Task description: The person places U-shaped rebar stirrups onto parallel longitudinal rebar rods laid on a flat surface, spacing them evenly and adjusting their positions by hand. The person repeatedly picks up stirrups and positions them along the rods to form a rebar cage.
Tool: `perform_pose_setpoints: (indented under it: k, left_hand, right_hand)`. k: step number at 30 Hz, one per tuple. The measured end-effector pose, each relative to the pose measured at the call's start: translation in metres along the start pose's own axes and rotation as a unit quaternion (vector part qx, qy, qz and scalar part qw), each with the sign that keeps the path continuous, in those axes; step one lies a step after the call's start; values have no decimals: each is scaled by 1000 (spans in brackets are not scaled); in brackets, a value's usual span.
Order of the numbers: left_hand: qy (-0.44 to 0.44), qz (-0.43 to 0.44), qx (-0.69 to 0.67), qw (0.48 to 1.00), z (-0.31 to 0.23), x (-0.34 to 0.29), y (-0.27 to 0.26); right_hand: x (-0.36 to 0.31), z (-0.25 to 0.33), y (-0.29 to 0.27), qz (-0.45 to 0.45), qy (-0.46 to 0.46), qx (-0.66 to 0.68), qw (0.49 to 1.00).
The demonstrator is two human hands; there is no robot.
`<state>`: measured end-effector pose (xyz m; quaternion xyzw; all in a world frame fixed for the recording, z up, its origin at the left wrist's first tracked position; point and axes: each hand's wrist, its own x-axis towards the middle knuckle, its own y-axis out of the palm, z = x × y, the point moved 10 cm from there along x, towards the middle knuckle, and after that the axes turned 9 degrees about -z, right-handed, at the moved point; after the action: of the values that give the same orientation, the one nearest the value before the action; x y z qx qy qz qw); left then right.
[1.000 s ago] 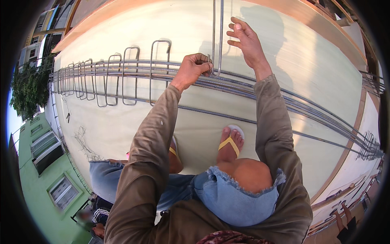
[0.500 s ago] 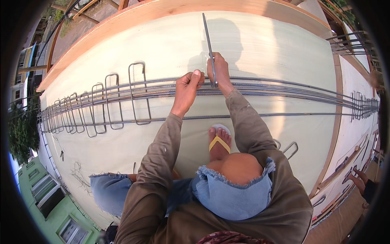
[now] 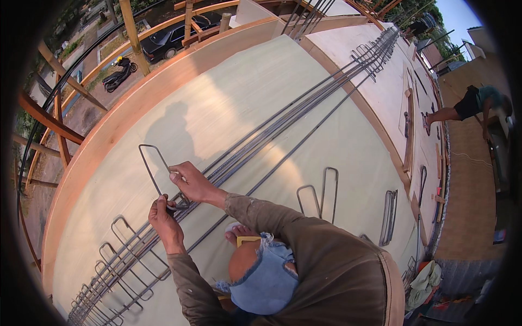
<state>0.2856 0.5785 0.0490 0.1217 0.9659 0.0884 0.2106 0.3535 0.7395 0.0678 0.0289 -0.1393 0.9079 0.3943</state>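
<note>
A: Head view. What are the hands doing?

B: The left hand [image 3: 167, 223] is gripping the lower end of a steel hoop [image 3: 150, 170], thumb and fingers closed on it. The right hand [image 3: 190, 182] is pinching the hoop's long side between thumb and curled fingers.

A: Where is that hoop sitting?

B: It is standing tilted at the bundle of bars [image 3: 272, 133], its upper end leaning toward the wooden rim [image 3: 109, 144] along the upper-left edge of the pale sheet [image 3: 261, 87]. Fingers are hiding the lower end; cannot tell if it is hooking round the bars.

A: And the bundle?

B: Running slantwise, from the sheet's lower-left corner out past its upper-right edge. A row of hoops [image 3: 100, 277] is hanging on it near that lower corner. Two loose hoops [image 3: 309, 198] are lying below the bars, and a stack of hoops [image 3: 387, 217] is resting near the sheet's right edge.
</note>
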Motion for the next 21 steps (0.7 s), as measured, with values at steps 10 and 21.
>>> perform_pose_setpoints:
  k: [10, 21]
  left_hand:
    - [-116, -38, -99, 988, 24, 5, -8]
    - [-127, -52, -75, 988, 10, 1, -10]
  right_hand:
    - [-66, 36, 19, 135, -93, -8, 986]
    - [-61, 41, 46, 163, -66, 19, 984]
